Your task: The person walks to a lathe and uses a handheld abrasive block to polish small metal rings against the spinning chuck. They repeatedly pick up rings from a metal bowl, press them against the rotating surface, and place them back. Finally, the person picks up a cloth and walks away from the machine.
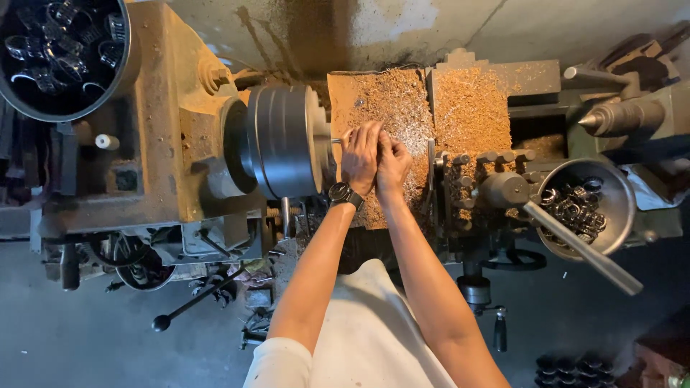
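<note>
Left hand (361,155) and right hand (392,164) side by side, arms outstretched

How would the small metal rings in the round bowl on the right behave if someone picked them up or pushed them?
The rings look like shiny metal, so each is probably stiff and fairly heavy for its size. Being round, they may roll once out of the bowl. They lie heaped loosely, so a push would likely make them slide and shift together.

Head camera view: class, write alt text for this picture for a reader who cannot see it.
Seen from above, a person's left hand and right hand press together beside a lathe's grey chuck, over a bed covered in brown metal shavings. A wristwatch is on the left wrist; a bowl of metal rings sits right.
</note>
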